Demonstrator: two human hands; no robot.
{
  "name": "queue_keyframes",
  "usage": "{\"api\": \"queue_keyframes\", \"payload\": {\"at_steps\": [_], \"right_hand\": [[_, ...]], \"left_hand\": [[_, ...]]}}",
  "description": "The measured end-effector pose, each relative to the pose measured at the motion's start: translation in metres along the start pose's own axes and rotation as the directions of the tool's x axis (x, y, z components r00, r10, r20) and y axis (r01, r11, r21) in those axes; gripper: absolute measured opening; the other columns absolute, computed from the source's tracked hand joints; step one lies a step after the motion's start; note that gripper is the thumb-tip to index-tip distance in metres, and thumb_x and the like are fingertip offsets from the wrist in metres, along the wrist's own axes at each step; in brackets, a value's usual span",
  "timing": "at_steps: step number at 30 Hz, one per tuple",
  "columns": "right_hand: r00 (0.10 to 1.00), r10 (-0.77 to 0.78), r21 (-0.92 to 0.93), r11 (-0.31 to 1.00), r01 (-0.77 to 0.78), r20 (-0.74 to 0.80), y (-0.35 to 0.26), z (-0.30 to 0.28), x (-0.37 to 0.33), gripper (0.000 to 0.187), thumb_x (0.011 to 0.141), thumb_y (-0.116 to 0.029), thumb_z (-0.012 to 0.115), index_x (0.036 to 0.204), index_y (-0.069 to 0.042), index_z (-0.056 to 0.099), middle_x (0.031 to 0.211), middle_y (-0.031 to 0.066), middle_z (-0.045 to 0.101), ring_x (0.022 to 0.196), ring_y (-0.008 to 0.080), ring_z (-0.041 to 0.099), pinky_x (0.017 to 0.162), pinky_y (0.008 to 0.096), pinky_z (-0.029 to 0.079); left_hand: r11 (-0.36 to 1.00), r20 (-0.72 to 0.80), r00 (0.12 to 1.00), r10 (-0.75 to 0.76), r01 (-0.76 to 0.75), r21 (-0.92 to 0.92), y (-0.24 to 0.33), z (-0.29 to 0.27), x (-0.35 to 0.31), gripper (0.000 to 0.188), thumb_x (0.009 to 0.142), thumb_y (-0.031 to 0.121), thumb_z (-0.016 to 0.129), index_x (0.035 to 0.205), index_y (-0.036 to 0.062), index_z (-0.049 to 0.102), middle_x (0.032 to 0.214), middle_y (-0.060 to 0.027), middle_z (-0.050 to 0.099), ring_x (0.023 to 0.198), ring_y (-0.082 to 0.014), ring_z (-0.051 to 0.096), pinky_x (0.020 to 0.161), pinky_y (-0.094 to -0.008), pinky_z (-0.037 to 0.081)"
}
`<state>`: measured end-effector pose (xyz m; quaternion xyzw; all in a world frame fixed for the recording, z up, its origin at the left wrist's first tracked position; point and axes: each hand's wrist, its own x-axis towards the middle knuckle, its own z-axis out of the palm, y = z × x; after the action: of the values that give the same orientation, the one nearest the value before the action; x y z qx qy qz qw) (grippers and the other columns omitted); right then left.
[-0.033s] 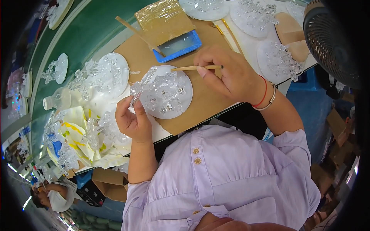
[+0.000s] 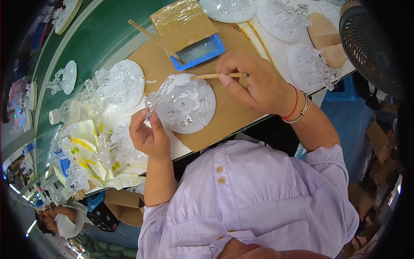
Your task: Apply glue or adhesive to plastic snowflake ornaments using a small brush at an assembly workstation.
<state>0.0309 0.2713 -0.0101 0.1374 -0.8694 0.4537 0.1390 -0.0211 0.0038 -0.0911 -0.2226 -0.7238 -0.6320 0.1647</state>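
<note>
My left hand pinches a clear plastic piece between thumb and fingers, holding it upright over the left rim of a round white disc. Several clear, glossy figures stand on that disc. In my right hand is a thin wooden stick, gripped between thumb and forefinger. Its tip points left, at the disc's upper edge near the top of the clear piece; whether it touches cannot be made out. Under the disc lies brown cardboard. Just beyond sits a blue tray with whitish, translucent contents.
A wrapped cardboard piece partly covers the tray, and another stick leans there. More discs with clear figures stand left and right. A bottle and crumpled yellow-white wrapping lie left. A black fan stands right.
</note>
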Motion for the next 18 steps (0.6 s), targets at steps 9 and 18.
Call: {"api": "queue_keyframes", "payload": {"at_steps": [9, 18], "right_hand": [[0.999, -0.052, 0.002, 0.999, 0.052, 0.01, -0.004, -0.012, -0.027, 0.014, 0.083, 0.004, 0.058, 0.094, -0.001, 0.051, 0.086, 0.0138, 0.059, 0.076, 0.0275, 0.062, 0.066, 0.0323, 0.049], [0.99, -0.026, 0.1, 0.994, 0.04, -0.135, 0.001, -0.005, -0.031, 0.012, 0.084, 0.004, 0.056, 0.093, -0.002, 0.049, 0.087, 0.0142, 0.059, 0.078, 0.0253, 0.062, 0.069, 0.0315, 0.049]], "left_hand": [[1.0, -0.013, 1.0, -0.019, 0.019, 0.021, -0.003, -0.003, -0.001, 0.024, 0.087, -0.003, 0.063, 0.109, -0.0018, 0.054, 0.103, -0.0132, 0.06, 0.092, -0.0194, 0.057, 0.085, -0.0296, 0.046], [0.999, -0.023, 1.0, -0.004, 0.005, 0.038, -0.004, -0.003, 0.0, 0.024, 0.087, -0.004, 0.062, 0.11, -0.0019, 0.053, 0.105, -0.0142, 0.06, 0.094, -0.0198, 0.058, 0.087, -0.0306, 0.047]]}}
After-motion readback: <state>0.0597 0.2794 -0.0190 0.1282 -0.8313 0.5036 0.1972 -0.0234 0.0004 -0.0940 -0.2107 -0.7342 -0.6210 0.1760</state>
